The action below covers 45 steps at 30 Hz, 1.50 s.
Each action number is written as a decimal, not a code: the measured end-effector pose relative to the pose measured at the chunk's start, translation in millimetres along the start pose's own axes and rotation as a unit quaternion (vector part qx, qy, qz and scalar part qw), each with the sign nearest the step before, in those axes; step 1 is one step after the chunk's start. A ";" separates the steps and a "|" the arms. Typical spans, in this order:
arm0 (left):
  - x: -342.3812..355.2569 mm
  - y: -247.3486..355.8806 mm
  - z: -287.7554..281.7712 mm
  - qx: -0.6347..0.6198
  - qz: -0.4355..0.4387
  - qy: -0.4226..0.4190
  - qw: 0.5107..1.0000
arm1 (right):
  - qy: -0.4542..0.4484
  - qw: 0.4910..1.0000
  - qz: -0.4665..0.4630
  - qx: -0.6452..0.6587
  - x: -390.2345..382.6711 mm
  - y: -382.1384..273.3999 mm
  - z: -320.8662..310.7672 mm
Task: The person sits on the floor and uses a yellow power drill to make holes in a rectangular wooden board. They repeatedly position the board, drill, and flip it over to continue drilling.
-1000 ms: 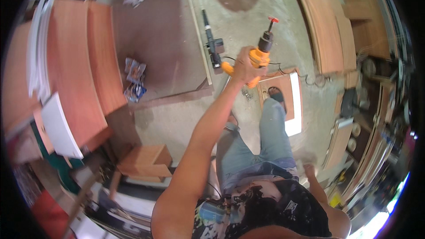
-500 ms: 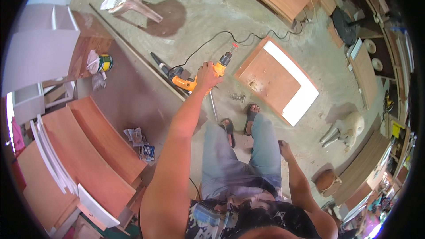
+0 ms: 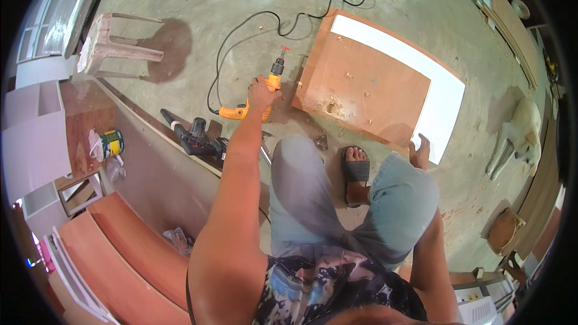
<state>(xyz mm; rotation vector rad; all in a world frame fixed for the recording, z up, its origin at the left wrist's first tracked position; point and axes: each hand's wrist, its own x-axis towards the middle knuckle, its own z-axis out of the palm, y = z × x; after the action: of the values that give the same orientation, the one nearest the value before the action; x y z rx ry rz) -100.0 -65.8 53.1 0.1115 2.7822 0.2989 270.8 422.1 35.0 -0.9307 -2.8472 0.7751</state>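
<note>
My left hand (image 3: pixel 261 96) is closed round the body of a yellow-orange corded drill (image 3: pixel 241 112). A red-tipped bit (image 3: pixel 283 50) sits in its black chuck, pointing away from me above the floor. Over the near right corner of a brown wooden panel (image 3: pixel 361 81) is my right hand (image 3: pixel 419 151), its fingers apart beside the white L-shaped strip (image 3: pixel 442 102) lying on that panel. I cannot tell how firmly it touches. Wood shavings (image 3: pixel 331 107) lie heaped round a dark spot on the panel.
A black power tool (image 3: pixel 201 139) lies left of my knees, by a long board edge. The drill's black cord (image 3: pixel 280 24) loops across the floor. A plastic stool (image 3: pixel 120 48) stands far left, a paint can (image 3: pixel 112 143) nearer. A light-coloured dog (image 3: pixel 518 135) lies at the right.
I have bent down with knees folded. My right hand has gone from beside my knee to the panel's near corner. The drill stays in my left hand and appears further left.
</note>
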 end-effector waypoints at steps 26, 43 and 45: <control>26.0 130.6 93.9 -0.294 0.012 -0.111 0.949 | 0.046 0.894 0.259 0.363 54.9 -20.3 40.7; -53.4 276.8 -56.2 -0.612 0.170 -0.294 0.714 | 0.263 0.875 0.205 0.351 -102.1 -82.6 -128.9; -63.9 328.9 -30.2 -0.618 0.111 -0.349 0.696 | 0.347 0.844 0.154 0.379 -142.8 -88.8 -150.6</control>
<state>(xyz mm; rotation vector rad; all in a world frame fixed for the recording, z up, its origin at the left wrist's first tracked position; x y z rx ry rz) -36.7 241.8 173.7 0.1672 1.3530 1.6722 368.7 347.0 223.9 -1.1895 -1.5746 1.1549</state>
